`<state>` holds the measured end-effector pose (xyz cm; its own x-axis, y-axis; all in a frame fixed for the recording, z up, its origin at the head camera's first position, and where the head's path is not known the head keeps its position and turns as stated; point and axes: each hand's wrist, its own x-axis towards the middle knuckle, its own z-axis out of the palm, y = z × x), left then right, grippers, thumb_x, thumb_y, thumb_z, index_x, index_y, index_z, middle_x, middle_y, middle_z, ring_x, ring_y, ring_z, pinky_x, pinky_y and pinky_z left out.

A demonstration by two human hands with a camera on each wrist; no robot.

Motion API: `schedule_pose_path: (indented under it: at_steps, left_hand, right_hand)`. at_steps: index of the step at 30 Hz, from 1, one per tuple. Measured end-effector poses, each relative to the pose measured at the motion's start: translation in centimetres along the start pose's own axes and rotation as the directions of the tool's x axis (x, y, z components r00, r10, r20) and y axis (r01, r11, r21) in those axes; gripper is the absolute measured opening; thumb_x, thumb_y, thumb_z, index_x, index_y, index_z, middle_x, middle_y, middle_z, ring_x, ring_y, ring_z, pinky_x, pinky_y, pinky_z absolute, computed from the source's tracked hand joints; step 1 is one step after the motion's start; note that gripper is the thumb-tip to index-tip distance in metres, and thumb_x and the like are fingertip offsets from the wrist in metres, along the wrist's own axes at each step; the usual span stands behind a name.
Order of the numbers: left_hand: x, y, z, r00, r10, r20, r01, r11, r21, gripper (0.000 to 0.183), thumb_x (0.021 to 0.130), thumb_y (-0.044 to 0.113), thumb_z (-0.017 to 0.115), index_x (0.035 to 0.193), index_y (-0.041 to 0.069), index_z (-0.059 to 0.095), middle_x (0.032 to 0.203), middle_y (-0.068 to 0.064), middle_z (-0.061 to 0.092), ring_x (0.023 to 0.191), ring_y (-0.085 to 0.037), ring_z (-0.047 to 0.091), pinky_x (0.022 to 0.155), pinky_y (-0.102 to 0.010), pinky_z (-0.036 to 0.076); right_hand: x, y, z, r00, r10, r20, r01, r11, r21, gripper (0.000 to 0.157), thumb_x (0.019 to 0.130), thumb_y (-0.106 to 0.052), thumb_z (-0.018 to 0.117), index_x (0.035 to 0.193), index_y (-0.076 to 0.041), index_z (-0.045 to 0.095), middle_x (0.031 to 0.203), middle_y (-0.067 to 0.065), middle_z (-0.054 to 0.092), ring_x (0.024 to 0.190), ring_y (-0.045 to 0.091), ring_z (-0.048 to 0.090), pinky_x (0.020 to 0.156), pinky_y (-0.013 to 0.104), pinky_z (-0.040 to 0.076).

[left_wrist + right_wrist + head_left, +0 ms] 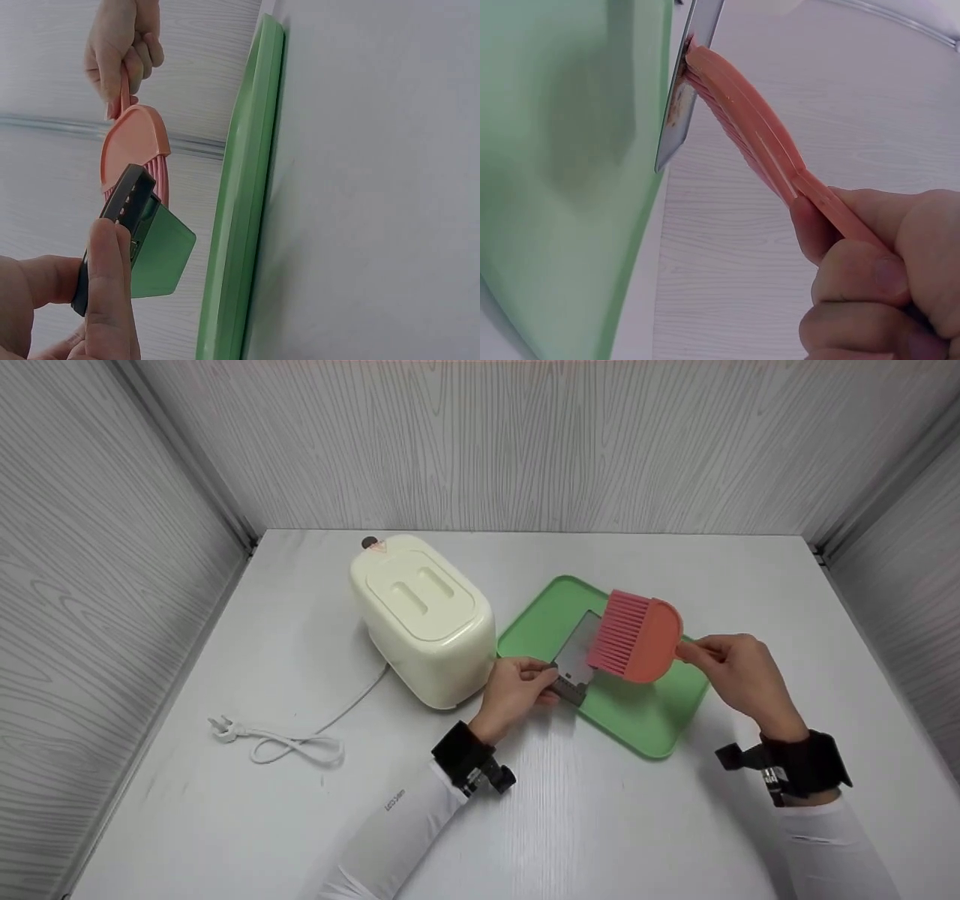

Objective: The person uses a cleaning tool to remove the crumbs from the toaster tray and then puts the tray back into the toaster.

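Observation:
My left hand (516,690) pinches the dark end of a toaster crumb tray (576,649), thumb on top and fingers beneath. The crumb tray is a thin, shiny metal plate, held tilted over a green tray (641,724). In the right wrist view, brown crumbs (676,105) show on the plate. My right hand (742,679) grips the short handle of an orange brush (654,645) with pink bristles. Those bristles (619,634) overlap the far part of the plate in the head view; in the right wrist view the brush's tip meets its surface.
A cream toaster (431,660) with its lid on stands left of the green tray, close to my left hand. Its white cord (300,741) lies loosely looped on the table, ending in a plug (223,729). Wood-grain panels (517,442) enclose the table's back and sides.

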<state>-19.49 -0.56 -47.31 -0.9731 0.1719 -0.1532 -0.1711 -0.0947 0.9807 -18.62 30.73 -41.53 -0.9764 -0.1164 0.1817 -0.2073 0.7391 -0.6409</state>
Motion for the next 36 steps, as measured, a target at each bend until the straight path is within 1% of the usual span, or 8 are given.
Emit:
schedule_pose_path:
  at_steps: [4, 8, 11, 16, 23, 28, 32, 36]
  left_hand:
    - [0.0, 0.0, 0.1, 1.0, 0.001, -0.002, -0.001, 1.0, 0.002, 0.02, 0.097, -0.002, 0.067, 0.113, -0.013, 0.069, 0.096, -0.022, 0.075, 0.059, -0.013, 0.069, 0.066, -0.03, 0.067]
    - [0.0, 0.1, 0.1, 1.0, 0.004, -0.001, -0.004, 1.0, 0.004, 0.02, 0.097, -0.002, 0.067, 0.114, -0.014, 0.068, 0.096, -0.022, 0.075, 0.059, -0.013, 0.069, 0.066, -0.03, 0.067]
    - [0.0, 0.1, 0.1, 1.0, 0.003, 0.003, -0.003, 1.0, 0.005, 0.021, 0.097, -0.001, 0.067, 0.115, -0.014, 0.068, 0.097, -0.022, 0.075, 0.06, -0.013, 0.069, 0.067, -0.03, 0.067]
    - [0.1, 0.1, 0.0, 1.0, 0.011, 0.009, -0.011, 1.0, 0.014, 0.022, 0.097, -0.002, 0.067, 0.115, -0.015, 0.068, 0.097, -0.022, 0.074, 0.06, -0.013, 0.069, 0.067, -0.029, 0.067]
    - [0.0, 0.1, 0.0, 1.0, 0.011, 0.005, -0.011, 1.0, 0.028, 0.021, 0.097, -0.002, 0.067, 0.115, -0.014, 0.068, 0.098, -0.023, 0.075, 0.061, -0.013, 0.069, 0.066, -0.029, 0.067]
    - [0.1, -0.1, 0.1, 1.0, 0.018, 0.006, -0.018, 0.999, 0.035, 0.022, 0.097, -0.002, 0.068, 0.114, -0.014, 0.068, 0.098, -0.023, 0.075, 0.06, -0.012, 0.069, 0.066, -0.029, 0.067]
    - [0.1, -0.2, 0.0, 1.0, 0.029, 0.01, -0.03, 0.998, 0.047, 0.021, 0.096, -0.002, 0.068, 0.114, -0.014, 0.068, 0.097, -0.023, 0.075, 0.059, -0.012, 0.069, 0.065, -0.029, 0.067]
    - [0.2, -0.3, 0.0, 0.999, 0.031, 0.009, -0.032, 0.998, 0.054, 0.02, 0.096, -0.002, 0.068, 0.113, -0.014, 0.069, 0.096, -0.022, 0.075, 0.059, -0.012, 0.069, 0.065, -0.029, 0.067]
  right_hand:
    - [0.0, 0.3, -0.2, 1.0, 0.003, -0.013, -0.003, 1.0, -0.016, 0.039, 0.103, -0.042, 0.064, 0.101, -0.008, 0.083, 0.094, 0.009, 0.079, 0.077, 0.009, 0.058, 0.067, 0.015, 0.043]
    - [0.1, 0.6, -0.3, 1.0, 0.002, -0.022, -0.002, 1.0, -0.022, 0.04, 0.103, -0.042, 0.064, 0.102, -0.006, 0.082, 0.094, 0.01, 0.079, 0.071, 0.013, 0.051, 0.064, 0.018, 0.039]
    - [0.2, 0.8, -0.3, 0.999, 0.006, -0.032, -0.007, 1.0, -0.025, 0.041, 0.103, -0.042, 0.063, 0.102, -0.006, 0.082, 0.095, 0.012, 0.079, 0.07, 0.013, 0.05, 0.063, 0.019, 0.038]
    - [0.2, 1.0, -0.3, 0.999, 0.012, -0.048, -0.015, 0.999, -0.045, 0.042, 0.103, -0.042, 0.064, 0.102, -0.005, 0.082, 0.092, 0.012, 0.079, 0.065, 0.011, 0.046, 0.058, 0.021, 0.036]
    - [0.3, 1.3, -0.5, 0.998, 0.026, -0.058, -0.03, 0.997, -0.066, 0.042, 0.103, -0.041, 0.063, 0.105, -0.003, 0.081, 0.096, 0.016, 0.078, 0.065, 0.01, 0.049, 0.057, 0.021, 0.037]
    - [0.3, 1.5, -0.5, 0.997, 0.035, -0.068, -0.04, 0.997, -0.069, 0.044, 0.104, -0.041, 0.063, 0.102, -0.002, 0.081, 0.093, 0.015, 0.078, 0.062, 0.012, 0.047, 0.054, 0.023, 0.036]
    - [0.4, 1.6, -0.7, 0.996, 0.035, -0.079, -0.041, 0.997, -0.072, 0.045, 0.104, -0.042, 0.062, 0.101, -0.002, 0.081, 0.093, 0.016, 0.078, 0.064, 0.013, 0.05, 0.055, 0.022, 0.038]
    - [0.4, 1.8, -0.9, 0.995, 0.04, -0.087, -0.046, 0.997, -0.064, 0.046, 0.104, -0.043, 0.061, 0.1, -0.001, 0.081, 0.093, 0.015, 0.078, 0.065, 0.014, 0.048, 0.055, 0.022, 0.037]
